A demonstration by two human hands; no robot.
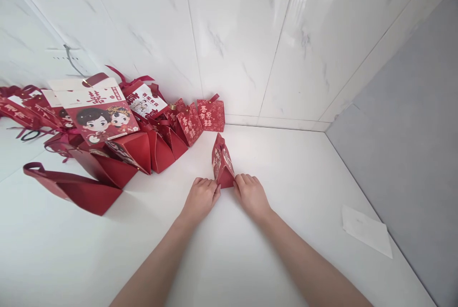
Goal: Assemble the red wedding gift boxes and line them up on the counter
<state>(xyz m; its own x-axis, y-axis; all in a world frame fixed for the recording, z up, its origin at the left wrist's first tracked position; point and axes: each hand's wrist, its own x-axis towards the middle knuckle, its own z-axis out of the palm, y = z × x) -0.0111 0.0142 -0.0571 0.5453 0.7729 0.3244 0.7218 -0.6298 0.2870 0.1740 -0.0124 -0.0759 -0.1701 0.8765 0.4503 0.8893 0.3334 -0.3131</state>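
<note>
A small red paper gift box [225, 177] stands on the white table in front of me, folded to a peak at its top, with pale printed figures on its sides. My left hand [201, 198] pinches its near left corner between thumb and curled fingers. At the near right corner, my right hand [252, 196] grips it the same way. The box's far side is hidden from me.
To the left crowd several red gift boxes and bags, among them a box with two cartoon faces [102, 116] and an open red bag [77, 190]. Two red boxes [211, 115] stand by the tiled wall. A white paper packet [367, 230] lies at the right edge.
</note>
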